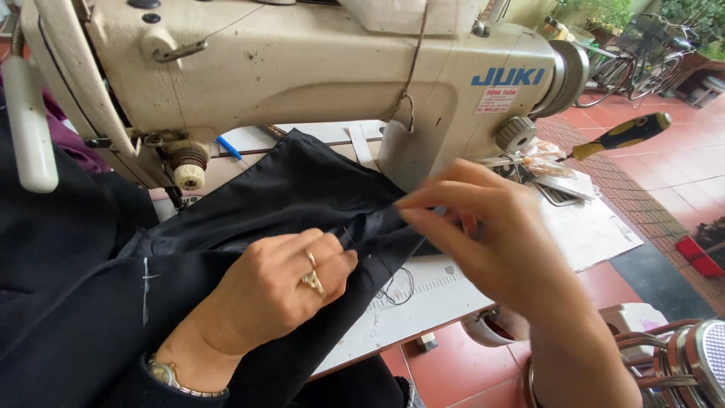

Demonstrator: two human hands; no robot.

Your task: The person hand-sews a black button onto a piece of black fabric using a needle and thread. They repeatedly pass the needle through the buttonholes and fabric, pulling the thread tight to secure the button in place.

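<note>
Black fabric between pinching fingers

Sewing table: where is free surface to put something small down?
Bare white table shows right of the right hand, below the screwdriver, and a strip near the front edge. Crowded: black fabric under the left hand and beside the sewing machine.

Cloth lies on the tabletop before the sewing machine, a screwdriver to its right.
</note>
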